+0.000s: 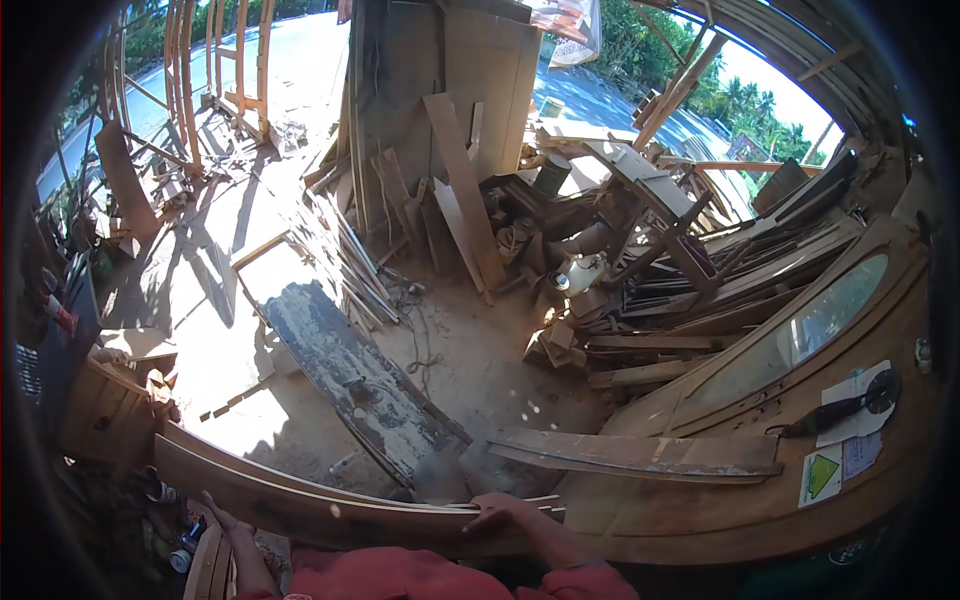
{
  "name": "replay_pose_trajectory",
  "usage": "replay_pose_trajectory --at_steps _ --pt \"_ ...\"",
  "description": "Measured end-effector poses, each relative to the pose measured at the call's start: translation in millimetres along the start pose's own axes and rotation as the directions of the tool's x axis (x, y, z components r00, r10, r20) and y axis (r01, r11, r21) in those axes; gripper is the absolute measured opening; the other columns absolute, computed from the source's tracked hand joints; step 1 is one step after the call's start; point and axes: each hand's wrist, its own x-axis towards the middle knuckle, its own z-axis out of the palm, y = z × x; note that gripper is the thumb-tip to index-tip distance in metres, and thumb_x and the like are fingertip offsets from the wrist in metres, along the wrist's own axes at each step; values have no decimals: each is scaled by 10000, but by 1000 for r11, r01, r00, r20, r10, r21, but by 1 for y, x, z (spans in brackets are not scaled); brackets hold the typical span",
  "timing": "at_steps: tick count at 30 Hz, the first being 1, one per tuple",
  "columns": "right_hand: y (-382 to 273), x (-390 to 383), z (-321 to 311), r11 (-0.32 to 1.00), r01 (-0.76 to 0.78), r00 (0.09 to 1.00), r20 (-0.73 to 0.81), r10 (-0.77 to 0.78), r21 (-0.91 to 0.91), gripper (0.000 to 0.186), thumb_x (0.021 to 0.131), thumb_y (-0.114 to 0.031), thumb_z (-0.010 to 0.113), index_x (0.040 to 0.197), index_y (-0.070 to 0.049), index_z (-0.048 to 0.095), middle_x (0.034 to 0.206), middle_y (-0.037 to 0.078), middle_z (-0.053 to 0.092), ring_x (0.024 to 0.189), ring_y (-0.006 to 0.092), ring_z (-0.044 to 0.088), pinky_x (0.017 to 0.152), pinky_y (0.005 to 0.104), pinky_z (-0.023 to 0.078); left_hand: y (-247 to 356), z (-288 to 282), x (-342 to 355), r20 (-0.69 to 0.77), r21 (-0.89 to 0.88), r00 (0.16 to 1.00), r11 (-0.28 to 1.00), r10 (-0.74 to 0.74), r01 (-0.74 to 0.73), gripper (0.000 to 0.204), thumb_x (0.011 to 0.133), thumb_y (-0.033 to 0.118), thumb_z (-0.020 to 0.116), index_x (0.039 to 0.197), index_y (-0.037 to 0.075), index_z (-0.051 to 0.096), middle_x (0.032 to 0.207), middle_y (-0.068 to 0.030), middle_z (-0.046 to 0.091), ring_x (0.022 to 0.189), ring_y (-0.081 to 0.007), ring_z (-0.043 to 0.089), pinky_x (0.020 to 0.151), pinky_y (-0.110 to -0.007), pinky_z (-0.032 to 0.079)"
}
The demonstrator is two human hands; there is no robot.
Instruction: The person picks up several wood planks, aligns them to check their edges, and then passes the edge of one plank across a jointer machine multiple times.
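Observation:
A long, thin wooden board runs across the bottom of the view, with more strips along its top edge. My right hand is closed on that top edge near the board's right end. At the board's lower left, my left hand grips it, fingertips partly hidden. My red-sleeved right arm and red shirt fill the lower edge. Just beyond, a narrow plank lies on a large wooden door with an oval glass pane. A dark power tool rests on white paper on that door.
A paint-worn panel leans over the dusty floor, near a loose cord. Scrap timber and containers are heaped at right; tall panels stand behind. Upright frames, offcuts and a sunlit road are at back left.

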Motion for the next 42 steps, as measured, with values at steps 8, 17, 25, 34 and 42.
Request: replay_pose_trajectory --at_steps 8,17,25,34,42 --pt "-99 95 -188 966 -11 984 167 56 -257 821 693 -671 770 1250 -76 676 1174 153 712 1098 298 671 916 403 498 -13 38 79 -232 -154 972 988 -46 10 874 905 725 476 1556 157 352 1580 -117 380 1418 -360 384 1145 -562 327" --pt "-106 353 -363 851 38 985 163 57 -524 769 852 -746 554 1220 -82 674 1174 198 686 1114 368 639 949 444 477 -58 101 249 -303 -352 943 936 -137 23 918 877 715 541 1561 137 341 1590 -118 364 1428 -354 364 1165 -568 286" --pt "-192 558 -476 816 -55 998 -25 49 -576 756 981 -691 287 1154 -94 719 1155 214 690 1111 418 630 966 503 469 -136 160 358 -452 -354 884 934 -119 -55 912 897 761 447 1563 148 333 1584 -123 363 1419 -361 371 1174 -565 271" --pt "-172 714 -505 652 50 997 73 9 -757 647 1000 -603 344 1117 -100 733 1098 198 709 1084 405 640 974 490 470 -187 189 380 -495 -464 831 886 -256 -3 868 910 780 398 1555 203 337 1582 -84 351 1422 -355 371 1169 -573 273" --pt "-206 647 -419 715 -170 711 -587 -387 -678 560 937 -353 656 1385 -37 543 1378 207 535 1250 412 525 1041 483 425 -175 174 359 -353 -398 903 913 -244 92 891 908 783 404 1575 204 283 1591 -95 335 1463 -330 309 1188 -550 239"
